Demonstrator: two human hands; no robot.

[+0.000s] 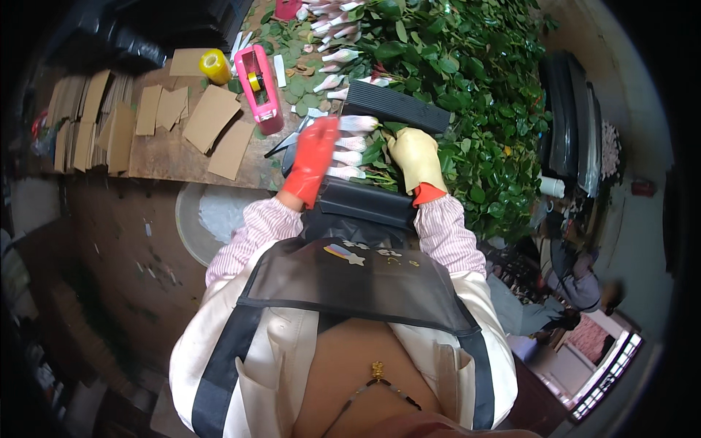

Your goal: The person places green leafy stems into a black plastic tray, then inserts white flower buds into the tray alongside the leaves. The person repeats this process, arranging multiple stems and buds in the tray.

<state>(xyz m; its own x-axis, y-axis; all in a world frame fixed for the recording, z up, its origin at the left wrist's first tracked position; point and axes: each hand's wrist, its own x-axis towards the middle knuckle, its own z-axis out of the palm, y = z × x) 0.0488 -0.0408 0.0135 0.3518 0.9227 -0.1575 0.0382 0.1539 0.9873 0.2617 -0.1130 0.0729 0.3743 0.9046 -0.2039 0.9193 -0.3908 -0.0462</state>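
Observation:
My left hand, in a red rubber glove, is closed at the tips of a row of flower buds; its fingers are slightly blurred and hide whatever they hold. Each bud wears a white-and-pink sleeve, and green stems lead off to the right. Over those stems, my right hand wears a pale yellow glove with a red cuff beneath. Its bent fingers close on a leafy flower stem near the uppermost bud of the row. The buds lie between a black ridged block and a black padded bar.
A pink tape dispenser, a yellow tape roll and cardboard pieces lie left on the table. Heaped leafy stems fill the right, with more sleeved buds beyond. A pale tub stands below. Another person is at the right.

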